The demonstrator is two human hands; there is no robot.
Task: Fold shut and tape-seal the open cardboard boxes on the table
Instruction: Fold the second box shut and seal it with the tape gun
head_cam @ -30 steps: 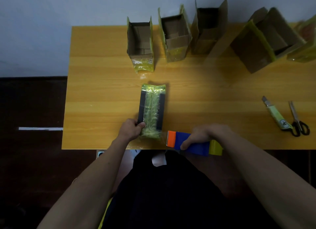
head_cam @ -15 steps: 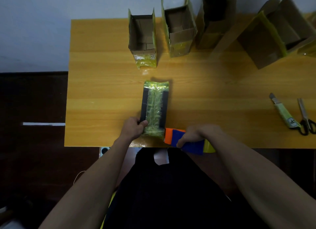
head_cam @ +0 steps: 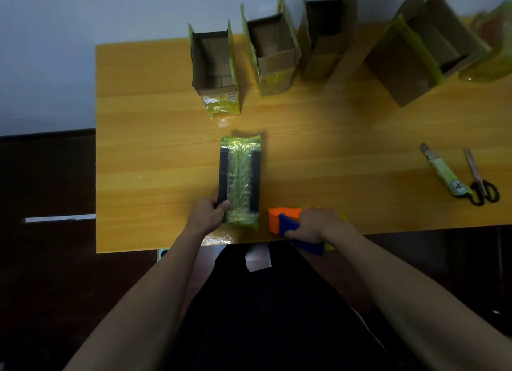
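Note:
A narrow closed box (head_cam: 240,176), wrapped in yellow tape with dark side strips, lies lengthwise on the wooden table (head_cam: 155,154) near its front edge. My left hand (head_cam: 209,214) grips the box's near left corner. My right hand (head_cam: 315,224) holds an orange and blue tape dispenser (head_cam: 285,222) just right of the box's near end, at the table edge. Several open cardboard boxes stand in a row along the back: a small one (head_cam: 214,71), a second (head_cam: 273,55), a taller third (head_cam: 327,38) and a large one (head_cam: 415,55) lying on its side.
A utility knife (head_cam: 443,172) and black-handled scissors (head_cam: 480,178) lie on the table's right side. A yellow-taped box (head_cam: 493,49) is partly cut off at the far right. A piece of shiny tape (head_cam: 219,239) sticks at the front edge.
My right hand has lifted the tape dispenser from below the table edge up to the table beside the box. My left hand has kept its grip on the box.

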